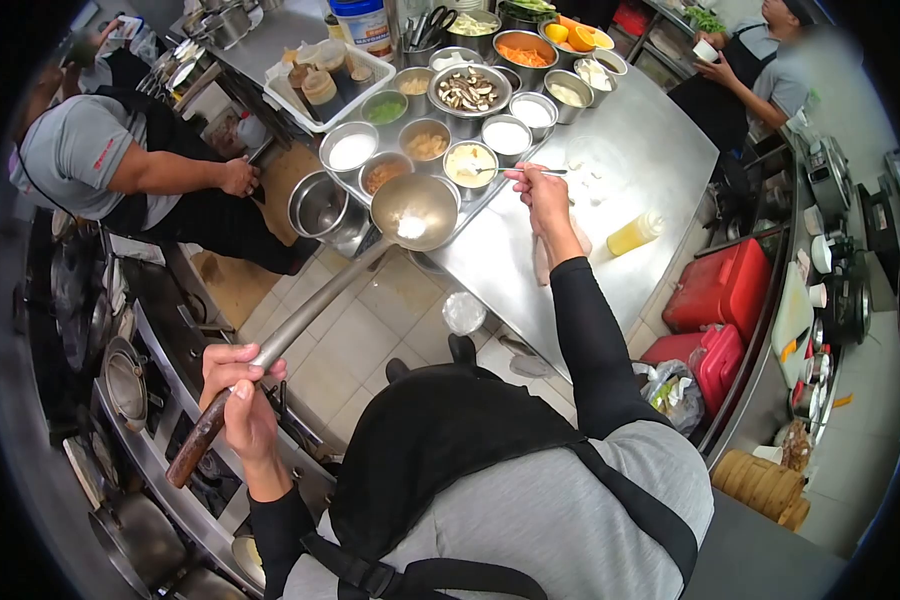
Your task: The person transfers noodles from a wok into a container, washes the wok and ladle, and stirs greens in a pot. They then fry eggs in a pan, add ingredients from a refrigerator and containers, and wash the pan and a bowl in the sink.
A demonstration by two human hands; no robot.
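Note:
My left hand [243, 400] is wrapped round the long handle of a large metal ladle [310, 305], whose end is brown. The ladle's round bowl hangs over the near edge of the ingredient containers, with a little white stuff in it. Between the fingers of my right hand [546, 205] is a thin metal spoon [555, 171]. Its tip reaches into a round metal container of pale yellow food [467, 155]. Close to it stand containers of white powder [507, 135], brown paste [386, 175] and light brown pieces [425, 140].
On the steel table [650, 130] lies a yellow squeeze bottle [635, 233]. Sliced mushrooms [467, 90] fill a bowl farther back. A white bin [328, 90] holds sauce bottles. Stoves line the left, where one person [120, 165] stands. Another person [760, 75] is at far right, beyond red coolers [720, 285].

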